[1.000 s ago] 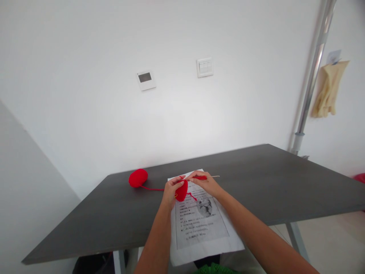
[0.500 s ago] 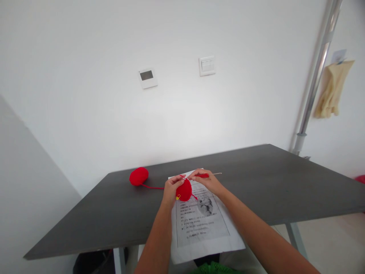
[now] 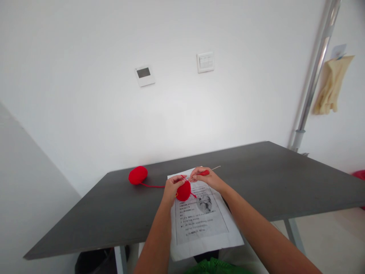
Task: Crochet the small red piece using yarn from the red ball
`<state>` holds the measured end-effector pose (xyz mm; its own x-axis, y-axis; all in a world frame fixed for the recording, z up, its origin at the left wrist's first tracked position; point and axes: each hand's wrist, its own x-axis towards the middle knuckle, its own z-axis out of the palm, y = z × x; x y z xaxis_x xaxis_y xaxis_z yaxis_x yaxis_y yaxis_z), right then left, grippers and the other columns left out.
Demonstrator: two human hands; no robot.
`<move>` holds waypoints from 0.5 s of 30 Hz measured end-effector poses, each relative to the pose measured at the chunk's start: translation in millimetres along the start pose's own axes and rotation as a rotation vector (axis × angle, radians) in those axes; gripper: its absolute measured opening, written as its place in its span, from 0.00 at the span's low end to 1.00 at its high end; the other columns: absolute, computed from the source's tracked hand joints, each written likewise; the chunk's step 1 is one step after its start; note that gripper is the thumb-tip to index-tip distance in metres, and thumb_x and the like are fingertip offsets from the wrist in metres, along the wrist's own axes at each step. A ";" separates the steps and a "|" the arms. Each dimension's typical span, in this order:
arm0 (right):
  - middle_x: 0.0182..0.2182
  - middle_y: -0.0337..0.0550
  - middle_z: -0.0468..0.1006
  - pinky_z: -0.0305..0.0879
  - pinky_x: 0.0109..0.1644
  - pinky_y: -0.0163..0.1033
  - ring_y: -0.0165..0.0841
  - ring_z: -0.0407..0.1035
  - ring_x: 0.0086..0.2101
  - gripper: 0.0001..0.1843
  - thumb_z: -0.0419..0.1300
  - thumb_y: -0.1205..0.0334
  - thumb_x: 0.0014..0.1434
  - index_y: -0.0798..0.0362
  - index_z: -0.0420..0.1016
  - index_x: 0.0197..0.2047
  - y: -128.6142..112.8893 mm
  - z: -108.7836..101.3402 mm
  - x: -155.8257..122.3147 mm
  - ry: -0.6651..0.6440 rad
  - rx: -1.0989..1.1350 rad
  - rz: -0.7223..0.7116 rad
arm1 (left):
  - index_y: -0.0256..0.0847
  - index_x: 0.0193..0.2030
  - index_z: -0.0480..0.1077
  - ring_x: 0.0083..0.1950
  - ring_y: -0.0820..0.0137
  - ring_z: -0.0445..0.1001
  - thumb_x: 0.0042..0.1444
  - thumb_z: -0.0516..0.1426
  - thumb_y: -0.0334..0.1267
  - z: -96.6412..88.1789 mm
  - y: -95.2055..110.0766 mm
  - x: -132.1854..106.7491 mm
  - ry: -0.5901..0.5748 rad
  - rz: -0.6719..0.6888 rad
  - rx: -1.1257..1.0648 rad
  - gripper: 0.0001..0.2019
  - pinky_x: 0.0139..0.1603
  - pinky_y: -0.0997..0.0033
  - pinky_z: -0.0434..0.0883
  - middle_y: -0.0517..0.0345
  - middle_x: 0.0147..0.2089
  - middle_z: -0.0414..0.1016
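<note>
My left hand point(image 3: 172, 188) pinches the upper left edge of a round red crochet piece point(image 3: 183, 191). A small yellow stitch marker point(image 3: 176, 195) sits at the piece's left edge, and a short yarn tail point(image 3: 194, 195) hangs from its right. Closed around a crochet hook with a red grip point(image 3: 204, 172) is my right hand point(image 3: 205, 178); the hook's thin rear end points up to the right. Its working tip meets the top of the piece, too small to make out fully. Red yarn point(image 3: 152, 186) runs from my left hand to a red yarn ball point(image 3: 138, 175).
Beneath my hands a printed sheet point(image 3: 199, 238) lies on the dark grey table point(image 3: 256, 179), overhanging its front edge. A white wall stands behind, with a switch point(image 3: 205, 62) and a panel point(image 3: 144, 75). Pale gloves point(image 3: 332, 85) hang beside a metal pole point(image 3: 316, 76).
My right hand has tilted the hook, so its rear end now points higher. The crochet piece has turned slightly in my left hand, and less of the yellow marker shows.
</note>
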<state>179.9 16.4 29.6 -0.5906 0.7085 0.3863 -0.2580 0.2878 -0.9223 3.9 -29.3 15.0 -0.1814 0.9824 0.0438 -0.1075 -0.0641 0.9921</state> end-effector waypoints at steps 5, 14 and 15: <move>0.27 0.42 0.77 0.66 0.39 0.38 0.32 0.72 0.31 0.11 0.63 0.56 0.49 0.56 0.75 0.32 -0.8 0.8 -0.5 0.014 -0.024 0.005 | 0.35 0.33 0.77 0.26 0.69 0.71 0.35 0.64 0.36 -1.0 -2.0 1.4 -0.009 0.007 0.024 0.14 0.29 0.71 0.65 0.54 0.26 0.76; 0.29 0.41 0.76 0.66 0.41 0.39 0.33 0.71 0.33 0.09 0.61 0.58 0.52 0.55 0.74 0.32 7.2 2.4 -0.6 0.044 -0.098 -0.043 | 0.36 0.32 0.77 0.26 0.70 0.71 0.36 0.63 0.34 -0.9 -0.3 0.8 0.043 0.048 0.068 0.12 0.28 0.73 0.65 0.55 0.26 0.76; 0.29 0.41 0.75 0.66 0.41 0.39 0.33 0.71 0.34 0.08 0.60 0.58 0.53 0.55 0.74 0.32 7.1 2.8 -0.9 0.043 -0.126 -0.052 | 0.36 0.32 0.77 0.26 0.70 0.71 0.36 0.63 0.33 -1.1 0.0 0.6 0.049 0.059 0.087 0.12 0.28 0.73 0.65 0.55 0.26 0.76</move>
<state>176.5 16.0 22.7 -0.5451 0.7164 0.4355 -0.1876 0.4021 -0.8962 2.7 -28.9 14.9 -0.2329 0.9675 0.0982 -0.0107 -0.1036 0.9946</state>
